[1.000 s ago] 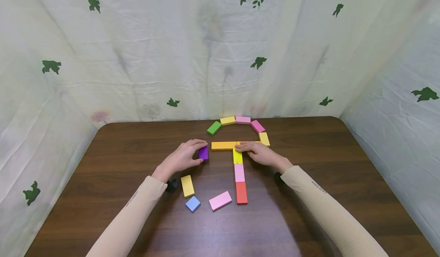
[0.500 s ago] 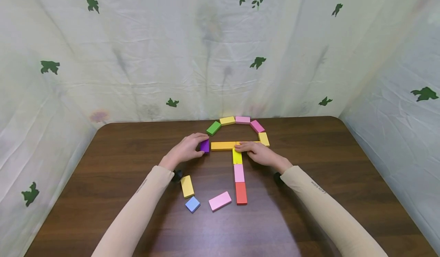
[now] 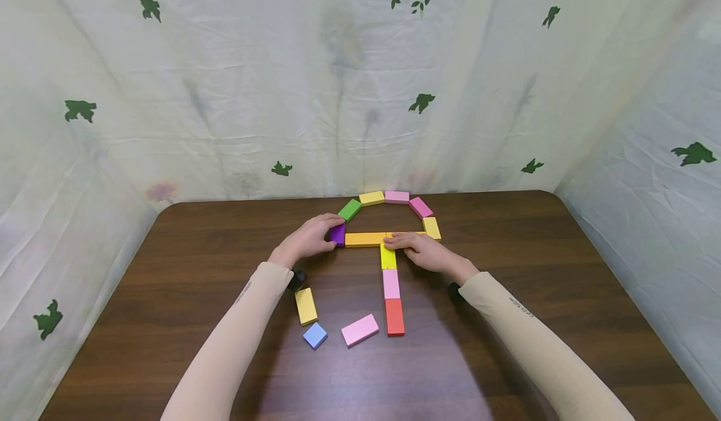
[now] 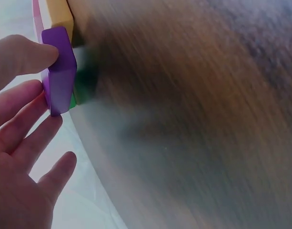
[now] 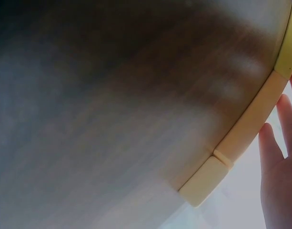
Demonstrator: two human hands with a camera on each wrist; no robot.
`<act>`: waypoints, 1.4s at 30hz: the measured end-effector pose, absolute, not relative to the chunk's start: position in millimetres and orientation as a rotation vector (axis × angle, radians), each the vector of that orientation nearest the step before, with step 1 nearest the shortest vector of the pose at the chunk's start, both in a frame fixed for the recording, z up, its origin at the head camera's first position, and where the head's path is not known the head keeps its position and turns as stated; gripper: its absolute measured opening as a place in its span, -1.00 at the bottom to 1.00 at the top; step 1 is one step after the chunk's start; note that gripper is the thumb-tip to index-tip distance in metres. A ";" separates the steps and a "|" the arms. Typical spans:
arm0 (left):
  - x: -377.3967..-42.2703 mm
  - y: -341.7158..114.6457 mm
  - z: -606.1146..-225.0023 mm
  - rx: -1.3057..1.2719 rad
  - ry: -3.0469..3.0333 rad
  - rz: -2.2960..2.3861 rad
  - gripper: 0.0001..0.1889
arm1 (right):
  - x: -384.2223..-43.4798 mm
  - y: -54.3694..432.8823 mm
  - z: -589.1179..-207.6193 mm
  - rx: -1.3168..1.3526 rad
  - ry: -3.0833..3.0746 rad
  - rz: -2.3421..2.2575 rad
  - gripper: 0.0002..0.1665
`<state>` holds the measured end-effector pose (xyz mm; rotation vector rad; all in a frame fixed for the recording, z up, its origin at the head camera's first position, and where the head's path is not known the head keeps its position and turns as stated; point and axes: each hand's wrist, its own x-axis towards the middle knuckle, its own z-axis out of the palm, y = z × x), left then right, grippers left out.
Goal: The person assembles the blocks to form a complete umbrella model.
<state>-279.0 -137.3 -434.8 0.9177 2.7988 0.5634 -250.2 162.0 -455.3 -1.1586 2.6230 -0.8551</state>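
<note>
My left hand (image 3: 306, 241) pinches a purple block (image 3: 338, 236) between thumb and fingers; the left wrist view shows the thumb pressed on the same purple block (image 4: 62, 78). The block stands at the left end of an orange block (image 3: 363, 239), just below a green block (image 3: 350, 210). My right hand (image 3: 428, 251) rests with extended fingers where the orange row meets a bright yellow block (image 3: 388, 258), covering part of both. In the right wrist view, fingers lie along an orange block (image 5: 253, 119) beside a pale yellow block (image 5: 204, 181).
An arch continues through a yellow block (image 3: 372, 198), two pink ones and another yellow block (image 3: 431, 228). Below the row run a pink block (image 3: 391, 283) and a red block (image 3: 395, 317). Loose yellow (image 3: 306, 306), blue (image 3: 315, 335) and pink (image 3: 360, 330) blocks lie nearer.
My left hand has slid the purple block away from me and slightly right, up to the orange row's end and the green block. My right hand has stayed in place.
</note>
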 end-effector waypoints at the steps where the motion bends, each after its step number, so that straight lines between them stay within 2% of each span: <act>1: -279.4 -137.2 -434.9 0.913 2.795 0.567 -0.42 | -250.2 162.0 -455.5 -1.159 2.623 -0.856 -0.50; 42: -280.9 -138.2 -442.3 0.929 2.772 0.604 -0.43 | -248.7 162.7 -454.3 -1.165 2.625 -0.865 -0.51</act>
